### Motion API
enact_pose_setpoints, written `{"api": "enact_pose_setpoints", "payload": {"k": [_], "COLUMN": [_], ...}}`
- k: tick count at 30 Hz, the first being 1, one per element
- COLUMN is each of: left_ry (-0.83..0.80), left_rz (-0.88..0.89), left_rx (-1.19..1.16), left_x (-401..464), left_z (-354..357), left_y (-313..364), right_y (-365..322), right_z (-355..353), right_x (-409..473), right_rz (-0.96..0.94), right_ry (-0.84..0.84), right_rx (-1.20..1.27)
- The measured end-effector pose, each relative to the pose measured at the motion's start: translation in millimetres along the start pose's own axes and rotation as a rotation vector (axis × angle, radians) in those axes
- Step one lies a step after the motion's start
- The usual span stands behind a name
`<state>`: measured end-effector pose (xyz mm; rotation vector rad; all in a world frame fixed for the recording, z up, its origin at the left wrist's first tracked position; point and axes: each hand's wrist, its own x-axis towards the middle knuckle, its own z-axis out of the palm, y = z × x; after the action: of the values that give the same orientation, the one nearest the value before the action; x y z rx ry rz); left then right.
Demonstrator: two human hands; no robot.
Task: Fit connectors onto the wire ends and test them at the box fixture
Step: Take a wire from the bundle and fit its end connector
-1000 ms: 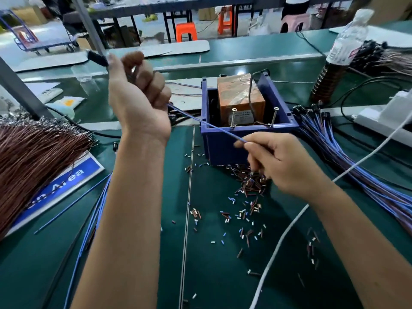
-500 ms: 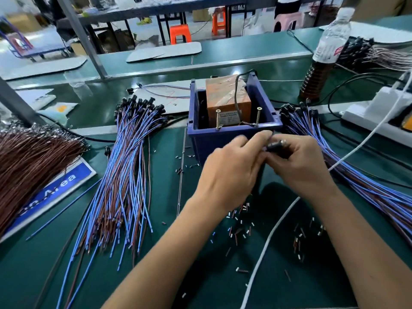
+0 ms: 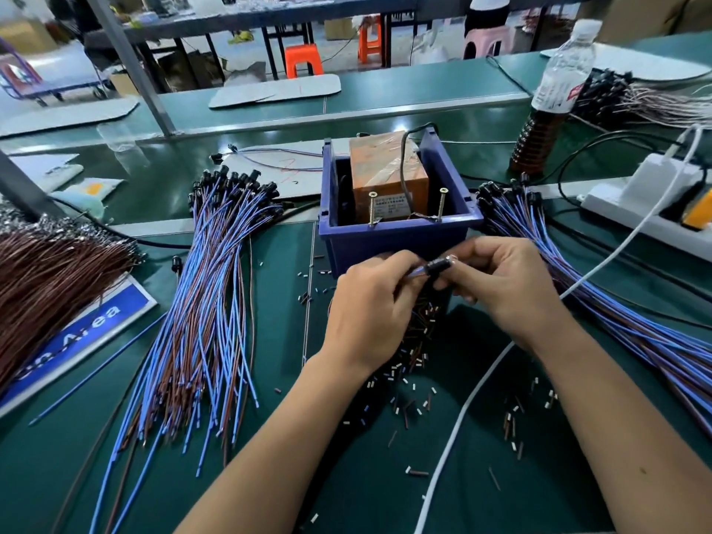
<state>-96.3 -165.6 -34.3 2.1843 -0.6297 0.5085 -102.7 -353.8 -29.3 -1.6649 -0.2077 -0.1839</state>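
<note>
Item: black connector (image 3: 439, 265), pinched between both grips just in front of the blue box fixture (image 3: 397, 237), above the desk (image 3: 269, 475). Long axis: roughly left to right, tilted up toward the right. Left hand (image 3: 370, 310) pinches the wire end; right hand (image 3: 501, 287) pinches the connector body. Fixture screws (image 3: 442, 204) lie straight ahead and above; right hand nearer.

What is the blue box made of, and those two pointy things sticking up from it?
The blue box looks like matte moulded plastic, with thick even walls. The two screws look like yellowish shiny metal with spiral threads, perhaps brass-plated.
</note>
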Motion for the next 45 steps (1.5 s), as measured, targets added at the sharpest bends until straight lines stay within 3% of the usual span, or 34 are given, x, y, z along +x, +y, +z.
{"api": "enact_pose_setpoints", "payload": {"k": [5,9,21,40,45], "left_ry": [0.043,0.129,0.079,0.084,0.17], "left_rz": [-0.019,-0.058,-0.079,-0.082,-0.188], "left_rx": [-0.222,-0.2,-0.281,-0.343,-0.428], "left_x": [1.6,2.8,0.6,2.4,5.4], "left_z": [3.3,2.2,6.0,-7.0,-13.4], "left_y": [-3.5,-4.6,-3.6,9.4,5.2], "right_y": [1.7,3.2,4.0,-8.8,-7.4], "right_z": [6.1,4.3,6.1,5.8,-9.0], "right_x": [-0.1,0.8,-0.3,-4.7,-2.3], "right_rz": [0.002,-0.019,0.006,-0.159,-0.184], "right_ry": [0.006,0.047,-0.006,-0.067,0.058], "right_rx": [0.086,0.046,0.015,-0.141,-0.096]}}
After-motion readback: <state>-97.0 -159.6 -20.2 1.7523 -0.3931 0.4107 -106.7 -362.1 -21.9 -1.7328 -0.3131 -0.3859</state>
